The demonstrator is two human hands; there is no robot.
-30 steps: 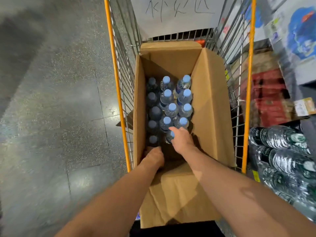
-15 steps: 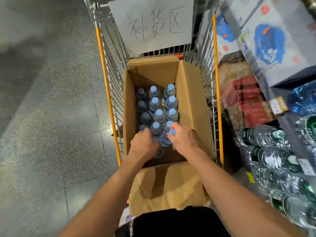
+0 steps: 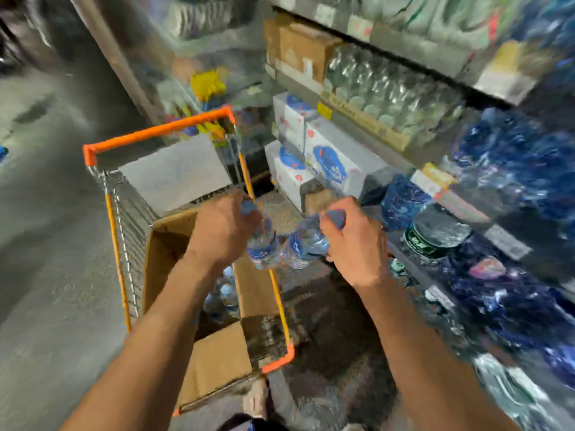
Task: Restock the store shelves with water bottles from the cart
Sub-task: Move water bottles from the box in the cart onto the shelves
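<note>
A: What are the hands carrying?

B: The left hand is gripping a clear plastic water bottle with a blue cap and blue label by the neck, fingers curled round just under the cap. The right hand is doing the same with a second clear blue-capped water bottle. Both bottles are hanging in the air beside the right rim of the orange-railed wire cart, between the cart and the grey store shelf.

A: And the rest of the stock?

B: More blue-capped bottles are sitting in the open brown cardboard box inside the cart, near its right wall. The picture is blurred, so I cannot count them.

A: How are those bottles going to handle?

B: They look full, so I am judging them fairly heavy for their size, and heavy low down. Thin plastic like that gives under a squeeze and tends to be slick. The neck is the stiff part, so a grip under the cap ring is holding well for carrying.

A: Would that grip serve for setting them down?

B: Probably less well. Hanging from the neck, a bottle is likely to swing. Taking the body near the label, lightly, would steady it while standing it on the shelf edge beside the dark green-labelled bottles.
</note>
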